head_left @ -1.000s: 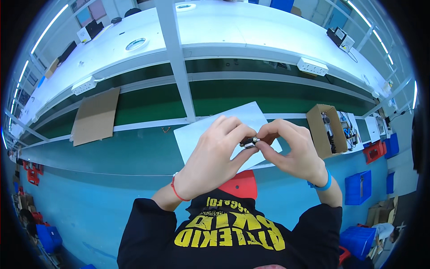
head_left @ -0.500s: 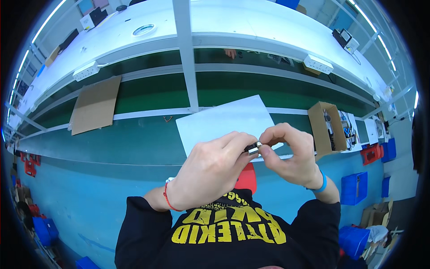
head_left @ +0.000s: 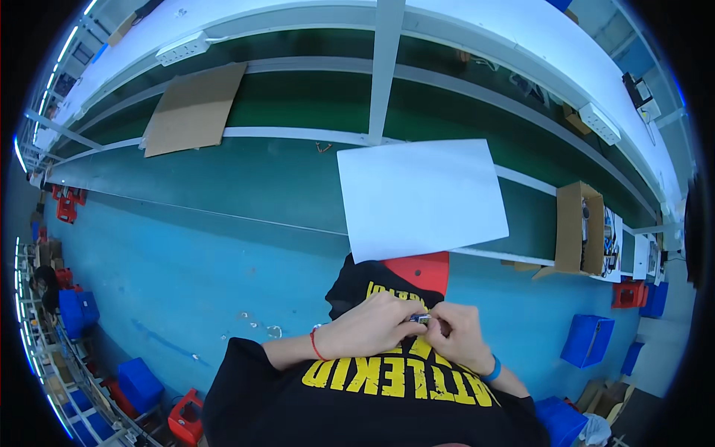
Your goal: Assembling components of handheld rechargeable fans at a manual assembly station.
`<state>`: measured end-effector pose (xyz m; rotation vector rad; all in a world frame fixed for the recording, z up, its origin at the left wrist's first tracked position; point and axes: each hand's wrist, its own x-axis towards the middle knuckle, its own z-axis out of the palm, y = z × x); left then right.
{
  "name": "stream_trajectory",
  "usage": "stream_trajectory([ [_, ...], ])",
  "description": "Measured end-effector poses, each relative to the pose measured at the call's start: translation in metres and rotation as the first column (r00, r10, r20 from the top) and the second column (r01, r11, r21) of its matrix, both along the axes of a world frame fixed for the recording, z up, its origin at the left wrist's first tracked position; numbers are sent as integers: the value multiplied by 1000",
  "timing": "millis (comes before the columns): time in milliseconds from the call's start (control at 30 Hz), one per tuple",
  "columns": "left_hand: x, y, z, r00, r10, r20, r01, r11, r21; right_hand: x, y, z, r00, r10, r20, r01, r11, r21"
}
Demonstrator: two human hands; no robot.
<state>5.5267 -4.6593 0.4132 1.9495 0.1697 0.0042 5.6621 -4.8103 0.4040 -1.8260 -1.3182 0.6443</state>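
Both hands met close against the person's chest, over the black shirt with yellow lettering [head_left: 387, 380]. Left hand [head_left: 372, 331], with a red band at the wrist, curled its fingers around one end of a small silvery metal part [head_left: 419, 319]; right hand [head_left: 458, 337], with a blue band at the wrist, pinched the other end. That part sat between the two sets of fingertips, mostly hidden by them, so its shape could not be made out. Just beyond the hands a red seat [head_left: 421, 270] showed. Farther out, well apart from the hands, a large white sheet of paper [head_left: 421, 197] lay on the green desk [head_left: 253, 175]. An open brown cardboard box [head_left: 581, 227] stood at the right, and a flat brown cardboard piece [head_left: 192, 110] lay at the far left.
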Motion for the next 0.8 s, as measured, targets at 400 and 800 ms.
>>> stream_trajectory([
  [400,-5,5,6,937,-46,-346,-132,871,-474,-6,1,-6,995,-62,-76,64,998,27],
  [800,-2,12,-4,960,-121,-251,-30,850,-526,-3,9,-5,989,-22,149,20,1000,16],
])
